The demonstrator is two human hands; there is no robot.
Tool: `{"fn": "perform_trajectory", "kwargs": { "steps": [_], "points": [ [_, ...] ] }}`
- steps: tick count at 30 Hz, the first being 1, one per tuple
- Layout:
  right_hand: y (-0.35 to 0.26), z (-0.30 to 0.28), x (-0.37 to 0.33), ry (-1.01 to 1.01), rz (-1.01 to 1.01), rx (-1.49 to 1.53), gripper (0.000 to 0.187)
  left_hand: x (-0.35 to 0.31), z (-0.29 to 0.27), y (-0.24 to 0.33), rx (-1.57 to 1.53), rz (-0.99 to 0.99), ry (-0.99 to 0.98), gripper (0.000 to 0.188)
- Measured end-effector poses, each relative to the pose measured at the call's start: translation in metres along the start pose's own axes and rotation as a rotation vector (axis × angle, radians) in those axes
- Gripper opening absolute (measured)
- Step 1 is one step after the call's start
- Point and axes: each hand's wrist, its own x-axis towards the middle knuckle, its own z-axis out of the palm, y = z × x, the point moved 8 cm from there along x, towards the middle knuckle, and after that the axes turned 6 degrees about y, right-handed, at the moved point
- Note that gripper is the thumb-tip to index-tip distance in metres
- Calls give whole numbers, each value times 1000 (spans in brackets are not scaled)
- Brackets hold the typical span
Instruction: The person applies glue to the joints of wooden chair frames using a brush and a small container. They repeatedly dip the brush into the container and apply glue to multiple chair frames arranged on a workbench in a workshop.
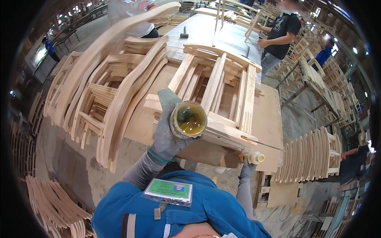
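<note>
My left hand (pixel 166 135), in a grey glove, is closed around a round cup of yellowish glue-like liquid (pixel 189 119), its open mouth facing up. A flat grey-green piece (pixel 169 98) sticks out beside the cup; I cannot tell whether the same hand holds it. Lower right, my gloved right hand (pixel 247 169) is closed on a small bottle (pixel 254 158) with a pale yellowish top. Beyond both hands lies a stack of pale wooden chair frames (pixel 216 85) with slats and a curved top rail, resting on a brown board (pixel 266 109).
Curved wooden chair backs (pixel 127 85) are stacked close on my left. A hammer (pixel 184 33) lies on the grey-topped table (pixel 202 29) ahead. One co-worker (pixel 281 33) stands at its right side, another (pixel 129 18) at the far left. More wooden parts (pixel 305 154) stand at right.
</note>
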Motion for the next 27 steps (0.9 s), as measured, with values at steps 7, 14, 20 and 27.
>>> {"fn": "perform_trajectory", "kwargs": {
  "steps": [7,14,20,27],
  "points": [
    [-7,9,-5,-39,-1,72,65,-3,-4,3,-9,29,-9,51],
    [-3,2,-3,-27,8,-14,59,-2,0,6,3,39,-18,50],
    [-13,10,-11,-58,22,-50,54,-1,-4,8,-28,79,-63,49],
    [-23,4,-12,-29,6,-201,57,-3,-6,6,-75,61,16,48]
  ]
}}
